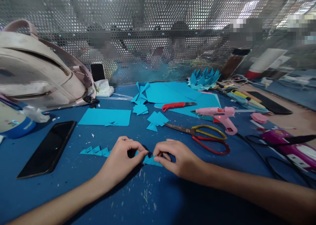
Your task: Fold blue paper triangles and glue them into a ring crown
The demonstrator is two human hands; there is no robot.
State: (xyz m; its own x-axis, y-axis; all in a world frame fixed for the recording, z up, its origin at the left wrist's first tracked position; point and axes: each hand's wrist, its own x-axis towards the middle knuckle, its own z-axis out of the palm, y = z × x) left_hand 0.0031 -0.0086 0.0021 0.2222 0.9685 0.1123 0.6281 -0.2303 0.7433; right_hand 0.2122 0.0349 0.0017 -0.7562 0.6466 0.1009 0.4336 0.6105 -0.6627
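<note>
Two hands, left hand (pixel 122 159) and right hand (pixel 176 157), pinching one folded paper piece (pixel 151 160), one scissors (pixel 202 136) near.

You sit at a craft workbench: blue table (pixel 74 192) strewn with cut paper sheets (pixel 105 117), scissors (pixel 202 136), glue gun (pixel 219 114), perforated metal screen (pixel 148 30) along its far edge.

two bare forearms enter from the bottom edge of the view, one from the lower left and one from the lower right. no sleeves cover them as far as the view reaches. the left hand (pixel 120 159) and the right hand (pixel 177 159) are bare too: no gloves, and the short fingernails look plain. no cloth shows anywhere on the arms.
</note>
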